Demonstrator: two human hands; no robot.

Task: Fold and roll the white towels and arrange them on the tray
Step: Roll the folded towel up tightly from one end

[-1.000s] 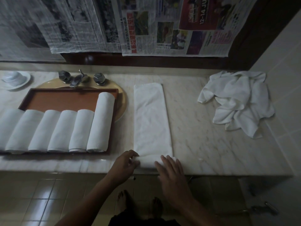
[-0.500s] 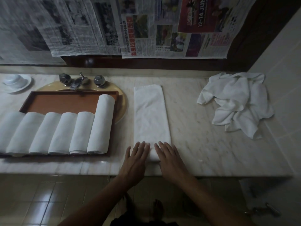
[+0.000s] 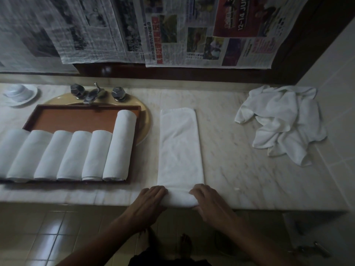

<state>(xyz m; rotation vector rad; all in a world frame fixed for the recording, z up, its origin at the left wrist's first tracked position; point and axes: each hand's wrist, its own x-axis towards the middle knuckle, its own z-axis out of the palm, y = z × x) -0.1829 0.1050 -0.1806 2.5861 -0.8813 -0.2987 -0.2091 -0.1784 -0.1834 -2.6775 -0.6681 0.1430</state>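
Observation:
A white towel [image 3: 179,146], folded into a long strip, lies on the marble counter [image 3: 240,169] to the right of the tray. Its near end is wound into a short roll at the counter's front edge. My left hand [image 3: 151,198] grips the roll's left end with fingers curled over it. My right hand [image 3: 208,202] grips the right end, thumb tucked under the roll. The brown wooden tray [image 3: 86,108] holds several rolled white towels [image 3: 96,154] side by side, the rightmost longer than the rest.
A heap of unfolded white towels [image 3: 284,121] lies at the counter's back right by the tiled wall. The tray rests over a beige sink [image 3: 146,121] with a metal faucet [image 3: 92,95]. A white dish [image 3: 19,93] sits back left. Newspaper sheets [image 3: 192,31] hang on the wall.
Half a second ago both hands lay flat on the towel's near end. They have drawn back to the counter edge and now curl around the rolled end.

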